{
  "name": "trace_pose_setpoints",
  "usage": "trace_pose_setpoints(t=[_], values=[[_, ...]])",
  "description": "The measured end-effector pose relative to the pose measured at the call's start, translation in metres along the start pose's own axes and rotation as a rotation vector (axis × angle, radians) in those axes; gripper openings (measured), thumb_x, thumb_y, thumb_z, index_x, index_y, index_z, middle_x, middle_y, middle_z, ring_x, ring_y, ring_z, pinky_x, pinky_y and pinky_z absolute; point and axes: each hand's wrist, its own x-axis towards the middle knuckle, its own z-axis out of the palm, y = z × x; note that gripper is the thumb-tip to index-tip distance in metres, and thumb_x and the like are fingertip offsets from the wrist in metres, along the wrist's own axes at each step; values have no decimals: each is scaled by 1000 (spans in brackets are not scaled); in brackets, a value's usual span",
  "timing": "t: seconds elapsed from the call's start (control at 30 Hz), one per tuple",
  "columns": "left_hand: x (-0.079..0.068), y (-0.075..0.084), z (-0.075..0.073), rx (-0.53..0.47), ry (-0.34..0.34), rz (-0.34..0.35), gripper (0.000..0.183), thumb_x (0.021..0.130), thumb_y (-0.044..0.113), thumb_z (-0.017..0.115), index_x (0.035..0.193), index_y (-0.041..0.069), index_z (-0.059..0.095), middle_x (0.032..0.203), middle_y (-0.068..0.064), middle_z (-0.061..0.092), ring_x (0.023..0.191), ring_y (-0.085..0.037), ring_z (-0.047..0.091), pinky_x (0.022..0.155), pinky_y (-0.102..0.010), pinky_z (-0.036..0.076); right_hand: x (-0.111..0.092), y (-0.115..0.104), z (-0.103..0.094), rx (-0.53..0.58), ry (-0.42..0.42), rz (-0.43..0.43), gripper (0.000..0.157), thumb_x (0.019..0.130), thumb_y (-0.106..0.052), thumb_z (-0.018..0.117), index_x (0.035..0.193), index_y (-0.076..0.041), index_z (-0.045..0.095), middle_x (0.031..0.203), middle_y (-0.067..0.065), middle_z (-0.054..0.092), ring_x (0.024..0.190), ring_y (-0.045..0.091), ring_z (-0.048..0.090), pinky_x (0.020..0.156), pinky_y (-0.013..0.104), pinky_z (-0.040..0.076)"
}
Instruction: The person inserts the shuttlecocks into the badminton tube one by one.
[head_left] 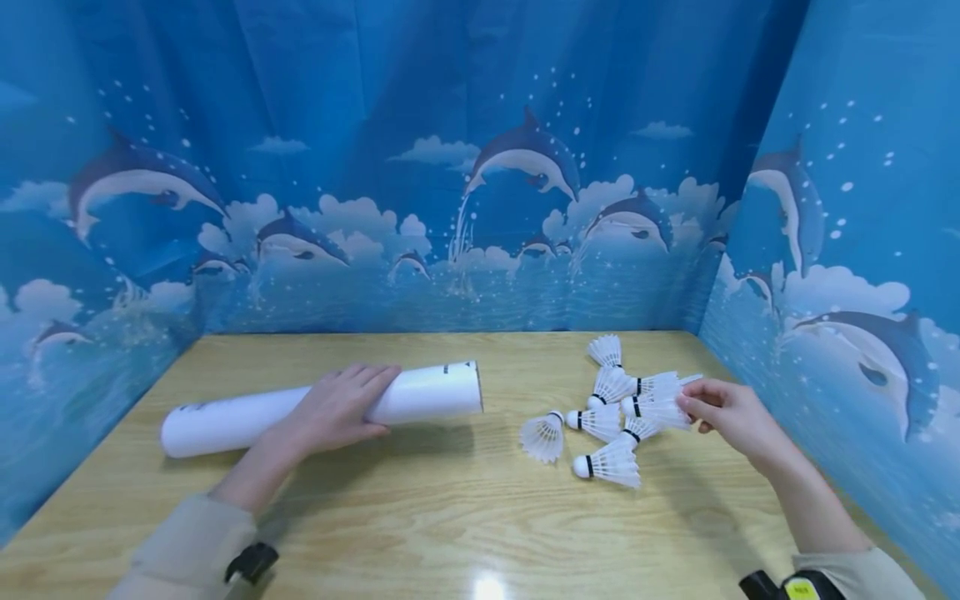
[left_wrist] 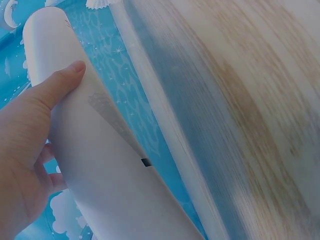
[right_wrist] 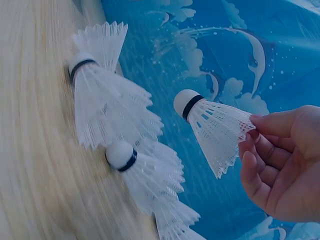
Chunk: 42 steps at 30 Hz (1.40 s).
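I see the left hand curled round the smooth white tube; a firm grip should prevent rolling. To the tube's right, the right hand pinches one shuttlecock by its frilled rim, where light pressure best spares the netted skirt. Other round-nosed, black-banded shuttlecocks cluster right of the tube too.

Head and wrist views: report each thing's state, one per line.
White tube, gripped; cannot tell whether its ends are open.
Left hand, holding the tube.
Pinched shuttlecock, raised off the table.
Right hand, pinching that shuttlecock.
Other shuttlecocks, lying loosely clustered on the table.
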Motion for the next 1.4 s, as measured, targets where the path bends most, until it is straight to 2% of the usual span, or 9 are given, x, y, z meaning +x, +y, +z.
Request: trace_pose_setpoints(t=[0.3,0.47,0.73,0.97,1.23,1.4], values=[[0,0,0,-5,4,3,84,67,35,82,136,4,44,125,-14,55,108,-32,53,85,-52,48,18,-21,29,130,39,-103,28,93,-9,55,107,15,54,75,1,58,65,6,53,58,24,50],[0,1,0,-8,6,7,85,67,35,82,136,4,43,125,-14,55,108,-32,54,85,-52,48,26,-36,45,176,16,-99,28,93,-10,56,108,13,54,77,1,59,66,9,54,60,26,50],[0,1,0,-2,9,12,84,67,34,82,135,3,44,124,-14,56,108,-32,54,85,-52,48,39,-59,74,230,-12,-119,23,91,-11,58,102,10,58,73,3,58,66,12,54,59,24,50],[0,1,0,-5,10,8,84,67,34,82,135,4,44,124,-14,55,108,-32,54,85,-52,48,50,-76,102,292,-45,-105,19,92,-10,58,101,7,60,74,3,60,70,15,54,63,32,52],[1,2,-1,-5,11,3,84,67,34,82,135,5,44,125,-14,55,109,-32,54,85,-52,48,57,-91,130,372,-43,-127,16,91,-7,59,98,7,61,71,2,59,67,13,55,59,27,51],[1,2,-1,-6,13,7,83,68,34,82,135,4,44,125,-14,55,109,-32,53,85,-52,48,59,-97,144,354,-72,-148,15,90,-7,60,98,6,62,72,3,61,65,13,55,58,26,51]])
